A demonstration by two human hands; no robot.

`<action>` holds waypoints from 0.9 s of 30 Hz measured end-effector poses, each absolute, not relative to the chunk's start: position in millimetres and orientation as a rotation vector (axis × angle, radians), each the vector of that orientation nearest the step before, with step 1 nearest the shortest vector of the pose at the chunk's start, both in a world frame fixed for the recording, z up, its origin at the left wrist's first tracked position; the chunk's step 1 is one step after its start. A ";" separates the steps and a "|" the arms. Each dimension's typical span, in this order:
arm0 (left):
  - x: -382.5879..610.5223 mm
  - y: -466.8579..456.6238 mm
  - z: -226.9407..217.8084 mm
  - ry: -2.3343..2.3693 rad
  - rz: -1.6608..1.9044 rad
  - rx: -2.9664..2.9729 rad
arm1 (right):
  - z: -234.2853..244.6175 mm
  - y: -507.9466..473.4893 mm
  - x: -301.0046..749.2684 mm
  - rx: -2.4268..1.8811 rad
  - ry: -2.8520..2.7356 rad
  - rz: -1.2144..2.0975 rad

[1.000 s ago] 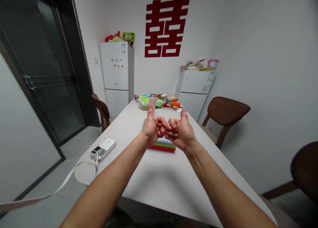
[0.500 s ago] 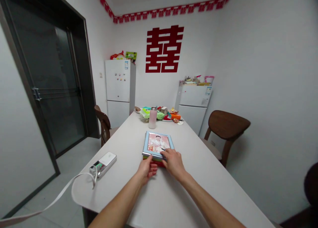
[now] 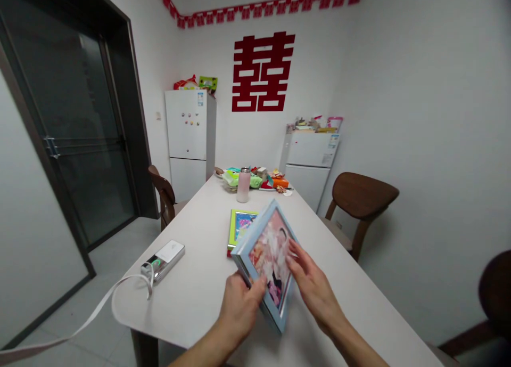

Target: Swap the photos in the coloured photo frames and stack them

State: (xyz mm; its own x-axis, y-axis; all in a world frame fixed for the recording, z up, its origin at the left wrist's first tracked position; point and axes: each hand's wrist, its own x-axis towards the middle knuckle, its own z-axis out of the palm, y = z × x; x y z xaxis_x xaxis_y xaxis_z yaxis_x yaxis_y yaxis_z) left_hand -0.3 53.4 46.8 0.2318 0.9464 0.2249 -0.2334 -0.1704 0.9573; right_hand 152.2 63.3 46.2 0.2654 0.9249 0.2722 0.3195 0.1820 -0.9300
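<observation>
Blue is the colour of the picture frame (image 3: 266,266) that both hands are holding up, just above the near end of the worktop (image 3: 187,298); it is tilting on one corner with the photo side facing the person, likely so the picture is easy to see; the left hand (image 3: 239,309) is gripping the low edge from below and seems to be taking the weight; the right hand (image 3: 315,286) is holding the right edge, fingers spread flat on the front, likely to steady it; both arms are reaching forward; behind it, a green frame (image 3: 238,226) is lying flat on the worktop, on something red; a white power bank (image 3: 164,258) is sitting well apart to the left; a pink bottle (image 3: 243,186) is standing upright farther back.
</observation>
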 end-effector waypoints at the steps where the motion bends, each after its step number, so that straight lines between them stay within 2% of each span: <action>1: -5.1 43.3 52.5 0.788 1.217 1.514 | 50.2 55.3 153.7 -1.318 -1.180 0.746; 5: -22.5 12.9 56.8 0.698 1.104 2.178 | 61.4 20.2 154.7 -1.055 -0.900 0.984; 12: -33.9 -0.6 20.4 0.749 1.143 3.053 | 48.7 -4.1 145.9 -0.960 -0.597 1.349; 17: -34.1 -4.3 0.5 0.900 0.829 3.291 | 22.5 6.5 146.7 -0.976 -0.549 1.455; 22: -26.7 -2.6 -14.8 0.936 0.494 3.154 | 2.0 27.3 157.2 -1.233 -0.912 1.359; 27: -21.6 3.3 -24.1 0.971 0.338 2.976 | -13.5 48.4 168.0 -1.644 -1.385 0.875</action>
